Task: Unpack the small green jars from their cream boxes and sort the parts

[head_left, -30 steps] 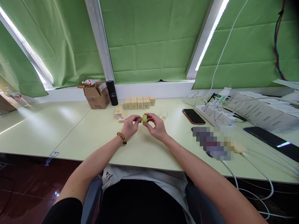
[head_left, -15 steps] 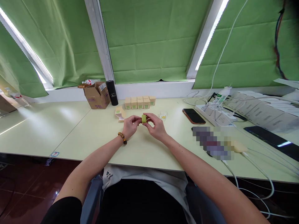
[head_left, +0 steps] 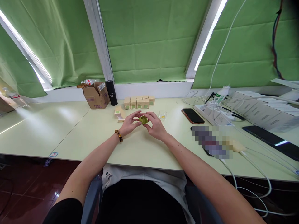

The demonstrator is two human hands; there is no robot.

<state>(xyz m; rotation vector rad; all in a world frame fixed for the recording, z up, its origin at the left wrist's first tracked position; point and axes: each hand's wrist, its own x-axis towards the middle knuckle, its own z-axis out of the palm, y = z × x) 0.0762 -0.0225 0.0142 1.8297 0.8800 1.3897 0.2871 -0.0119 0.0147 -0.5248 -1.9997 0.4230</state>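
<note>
A small round green jar (head_left: 143, 119) is held between both hands just above the pale green table (head_left: 77, 130). My left hand (head_left: 130, 123) pinches its left side with thumb and fingertips. My right hand (head_left: 155, 125) curls around its right side. The jar is tilted with its rim toward me. An opened small beige box (head_left: 119, 113) lies on the table just left of my left hand. A tiny clear cup (head_left: 163, 115) with something yellow in it stands just right of my right hand.
A row of several small beige boxes (head_left: 139, 102) stands behind the hands. Further left are a cardboard carton (head_left: 96, 95) and a black flask (head_left: 111, 92). A phone (head_left: 192, 115), a power strip (head_left: 211, 113) with cables and white boxes (head_left: 261, 109) fill the right side.
The jar has been turned between the fingers from side-on to tilted with its rim toward me. Both hands have sunk slightly toward the table.
</note>
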